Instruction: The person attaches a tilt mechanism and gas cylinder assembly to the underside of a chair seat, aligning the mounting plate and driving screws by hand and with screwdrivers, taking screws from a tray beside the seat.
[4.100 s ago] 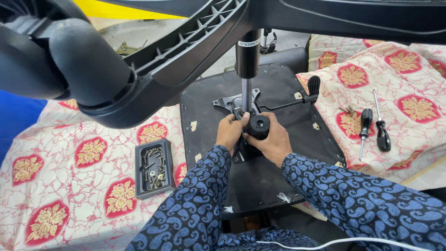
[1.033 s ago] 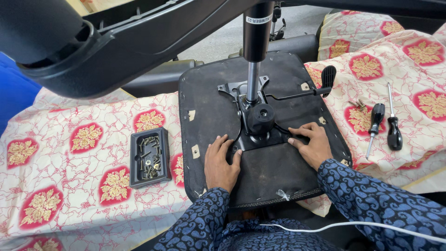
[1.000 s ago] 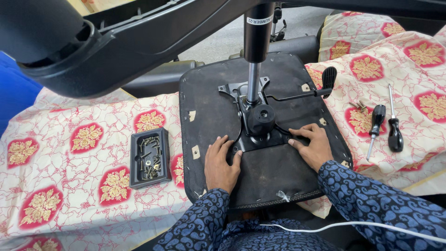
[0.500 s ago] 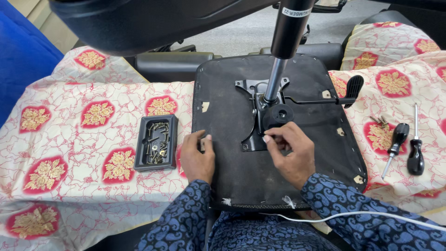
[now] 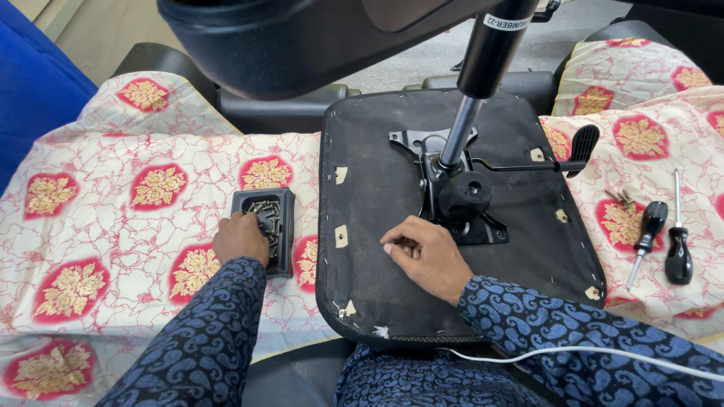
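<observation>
An upturned chair seat (image 5: pixel 377 249) is laid on a red-flowered cloth (image 5: pixel 136 226), grey floor seen beyond
The left hand (image 5: pixel 240 238) is reached into a small black tray of screws (image 5: pixel 273 205), its fingertips hidden there; the right hand (image 5: pixel 426 255) is rested on the seat, fingers pinched, whatever is pinched not made out; two screwdrivers (image 5: pixel 664 241) are laid well apart

A red-flowered cloth (image 5: pixel 113 226) carries a screw tray (image 5: pixel 265 226), seat pan (image 5: pixel 377 249) and two screwdrivers (image 5: pixel 664 241).

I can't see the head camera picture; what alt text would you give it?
A person's left hand reaches into a small black tray of screws while the right hand rests, fingers pinched, on an upturned black chair seat with its metal mechanism. Two screwdrivers lie on the patterned cloth.
</observation>
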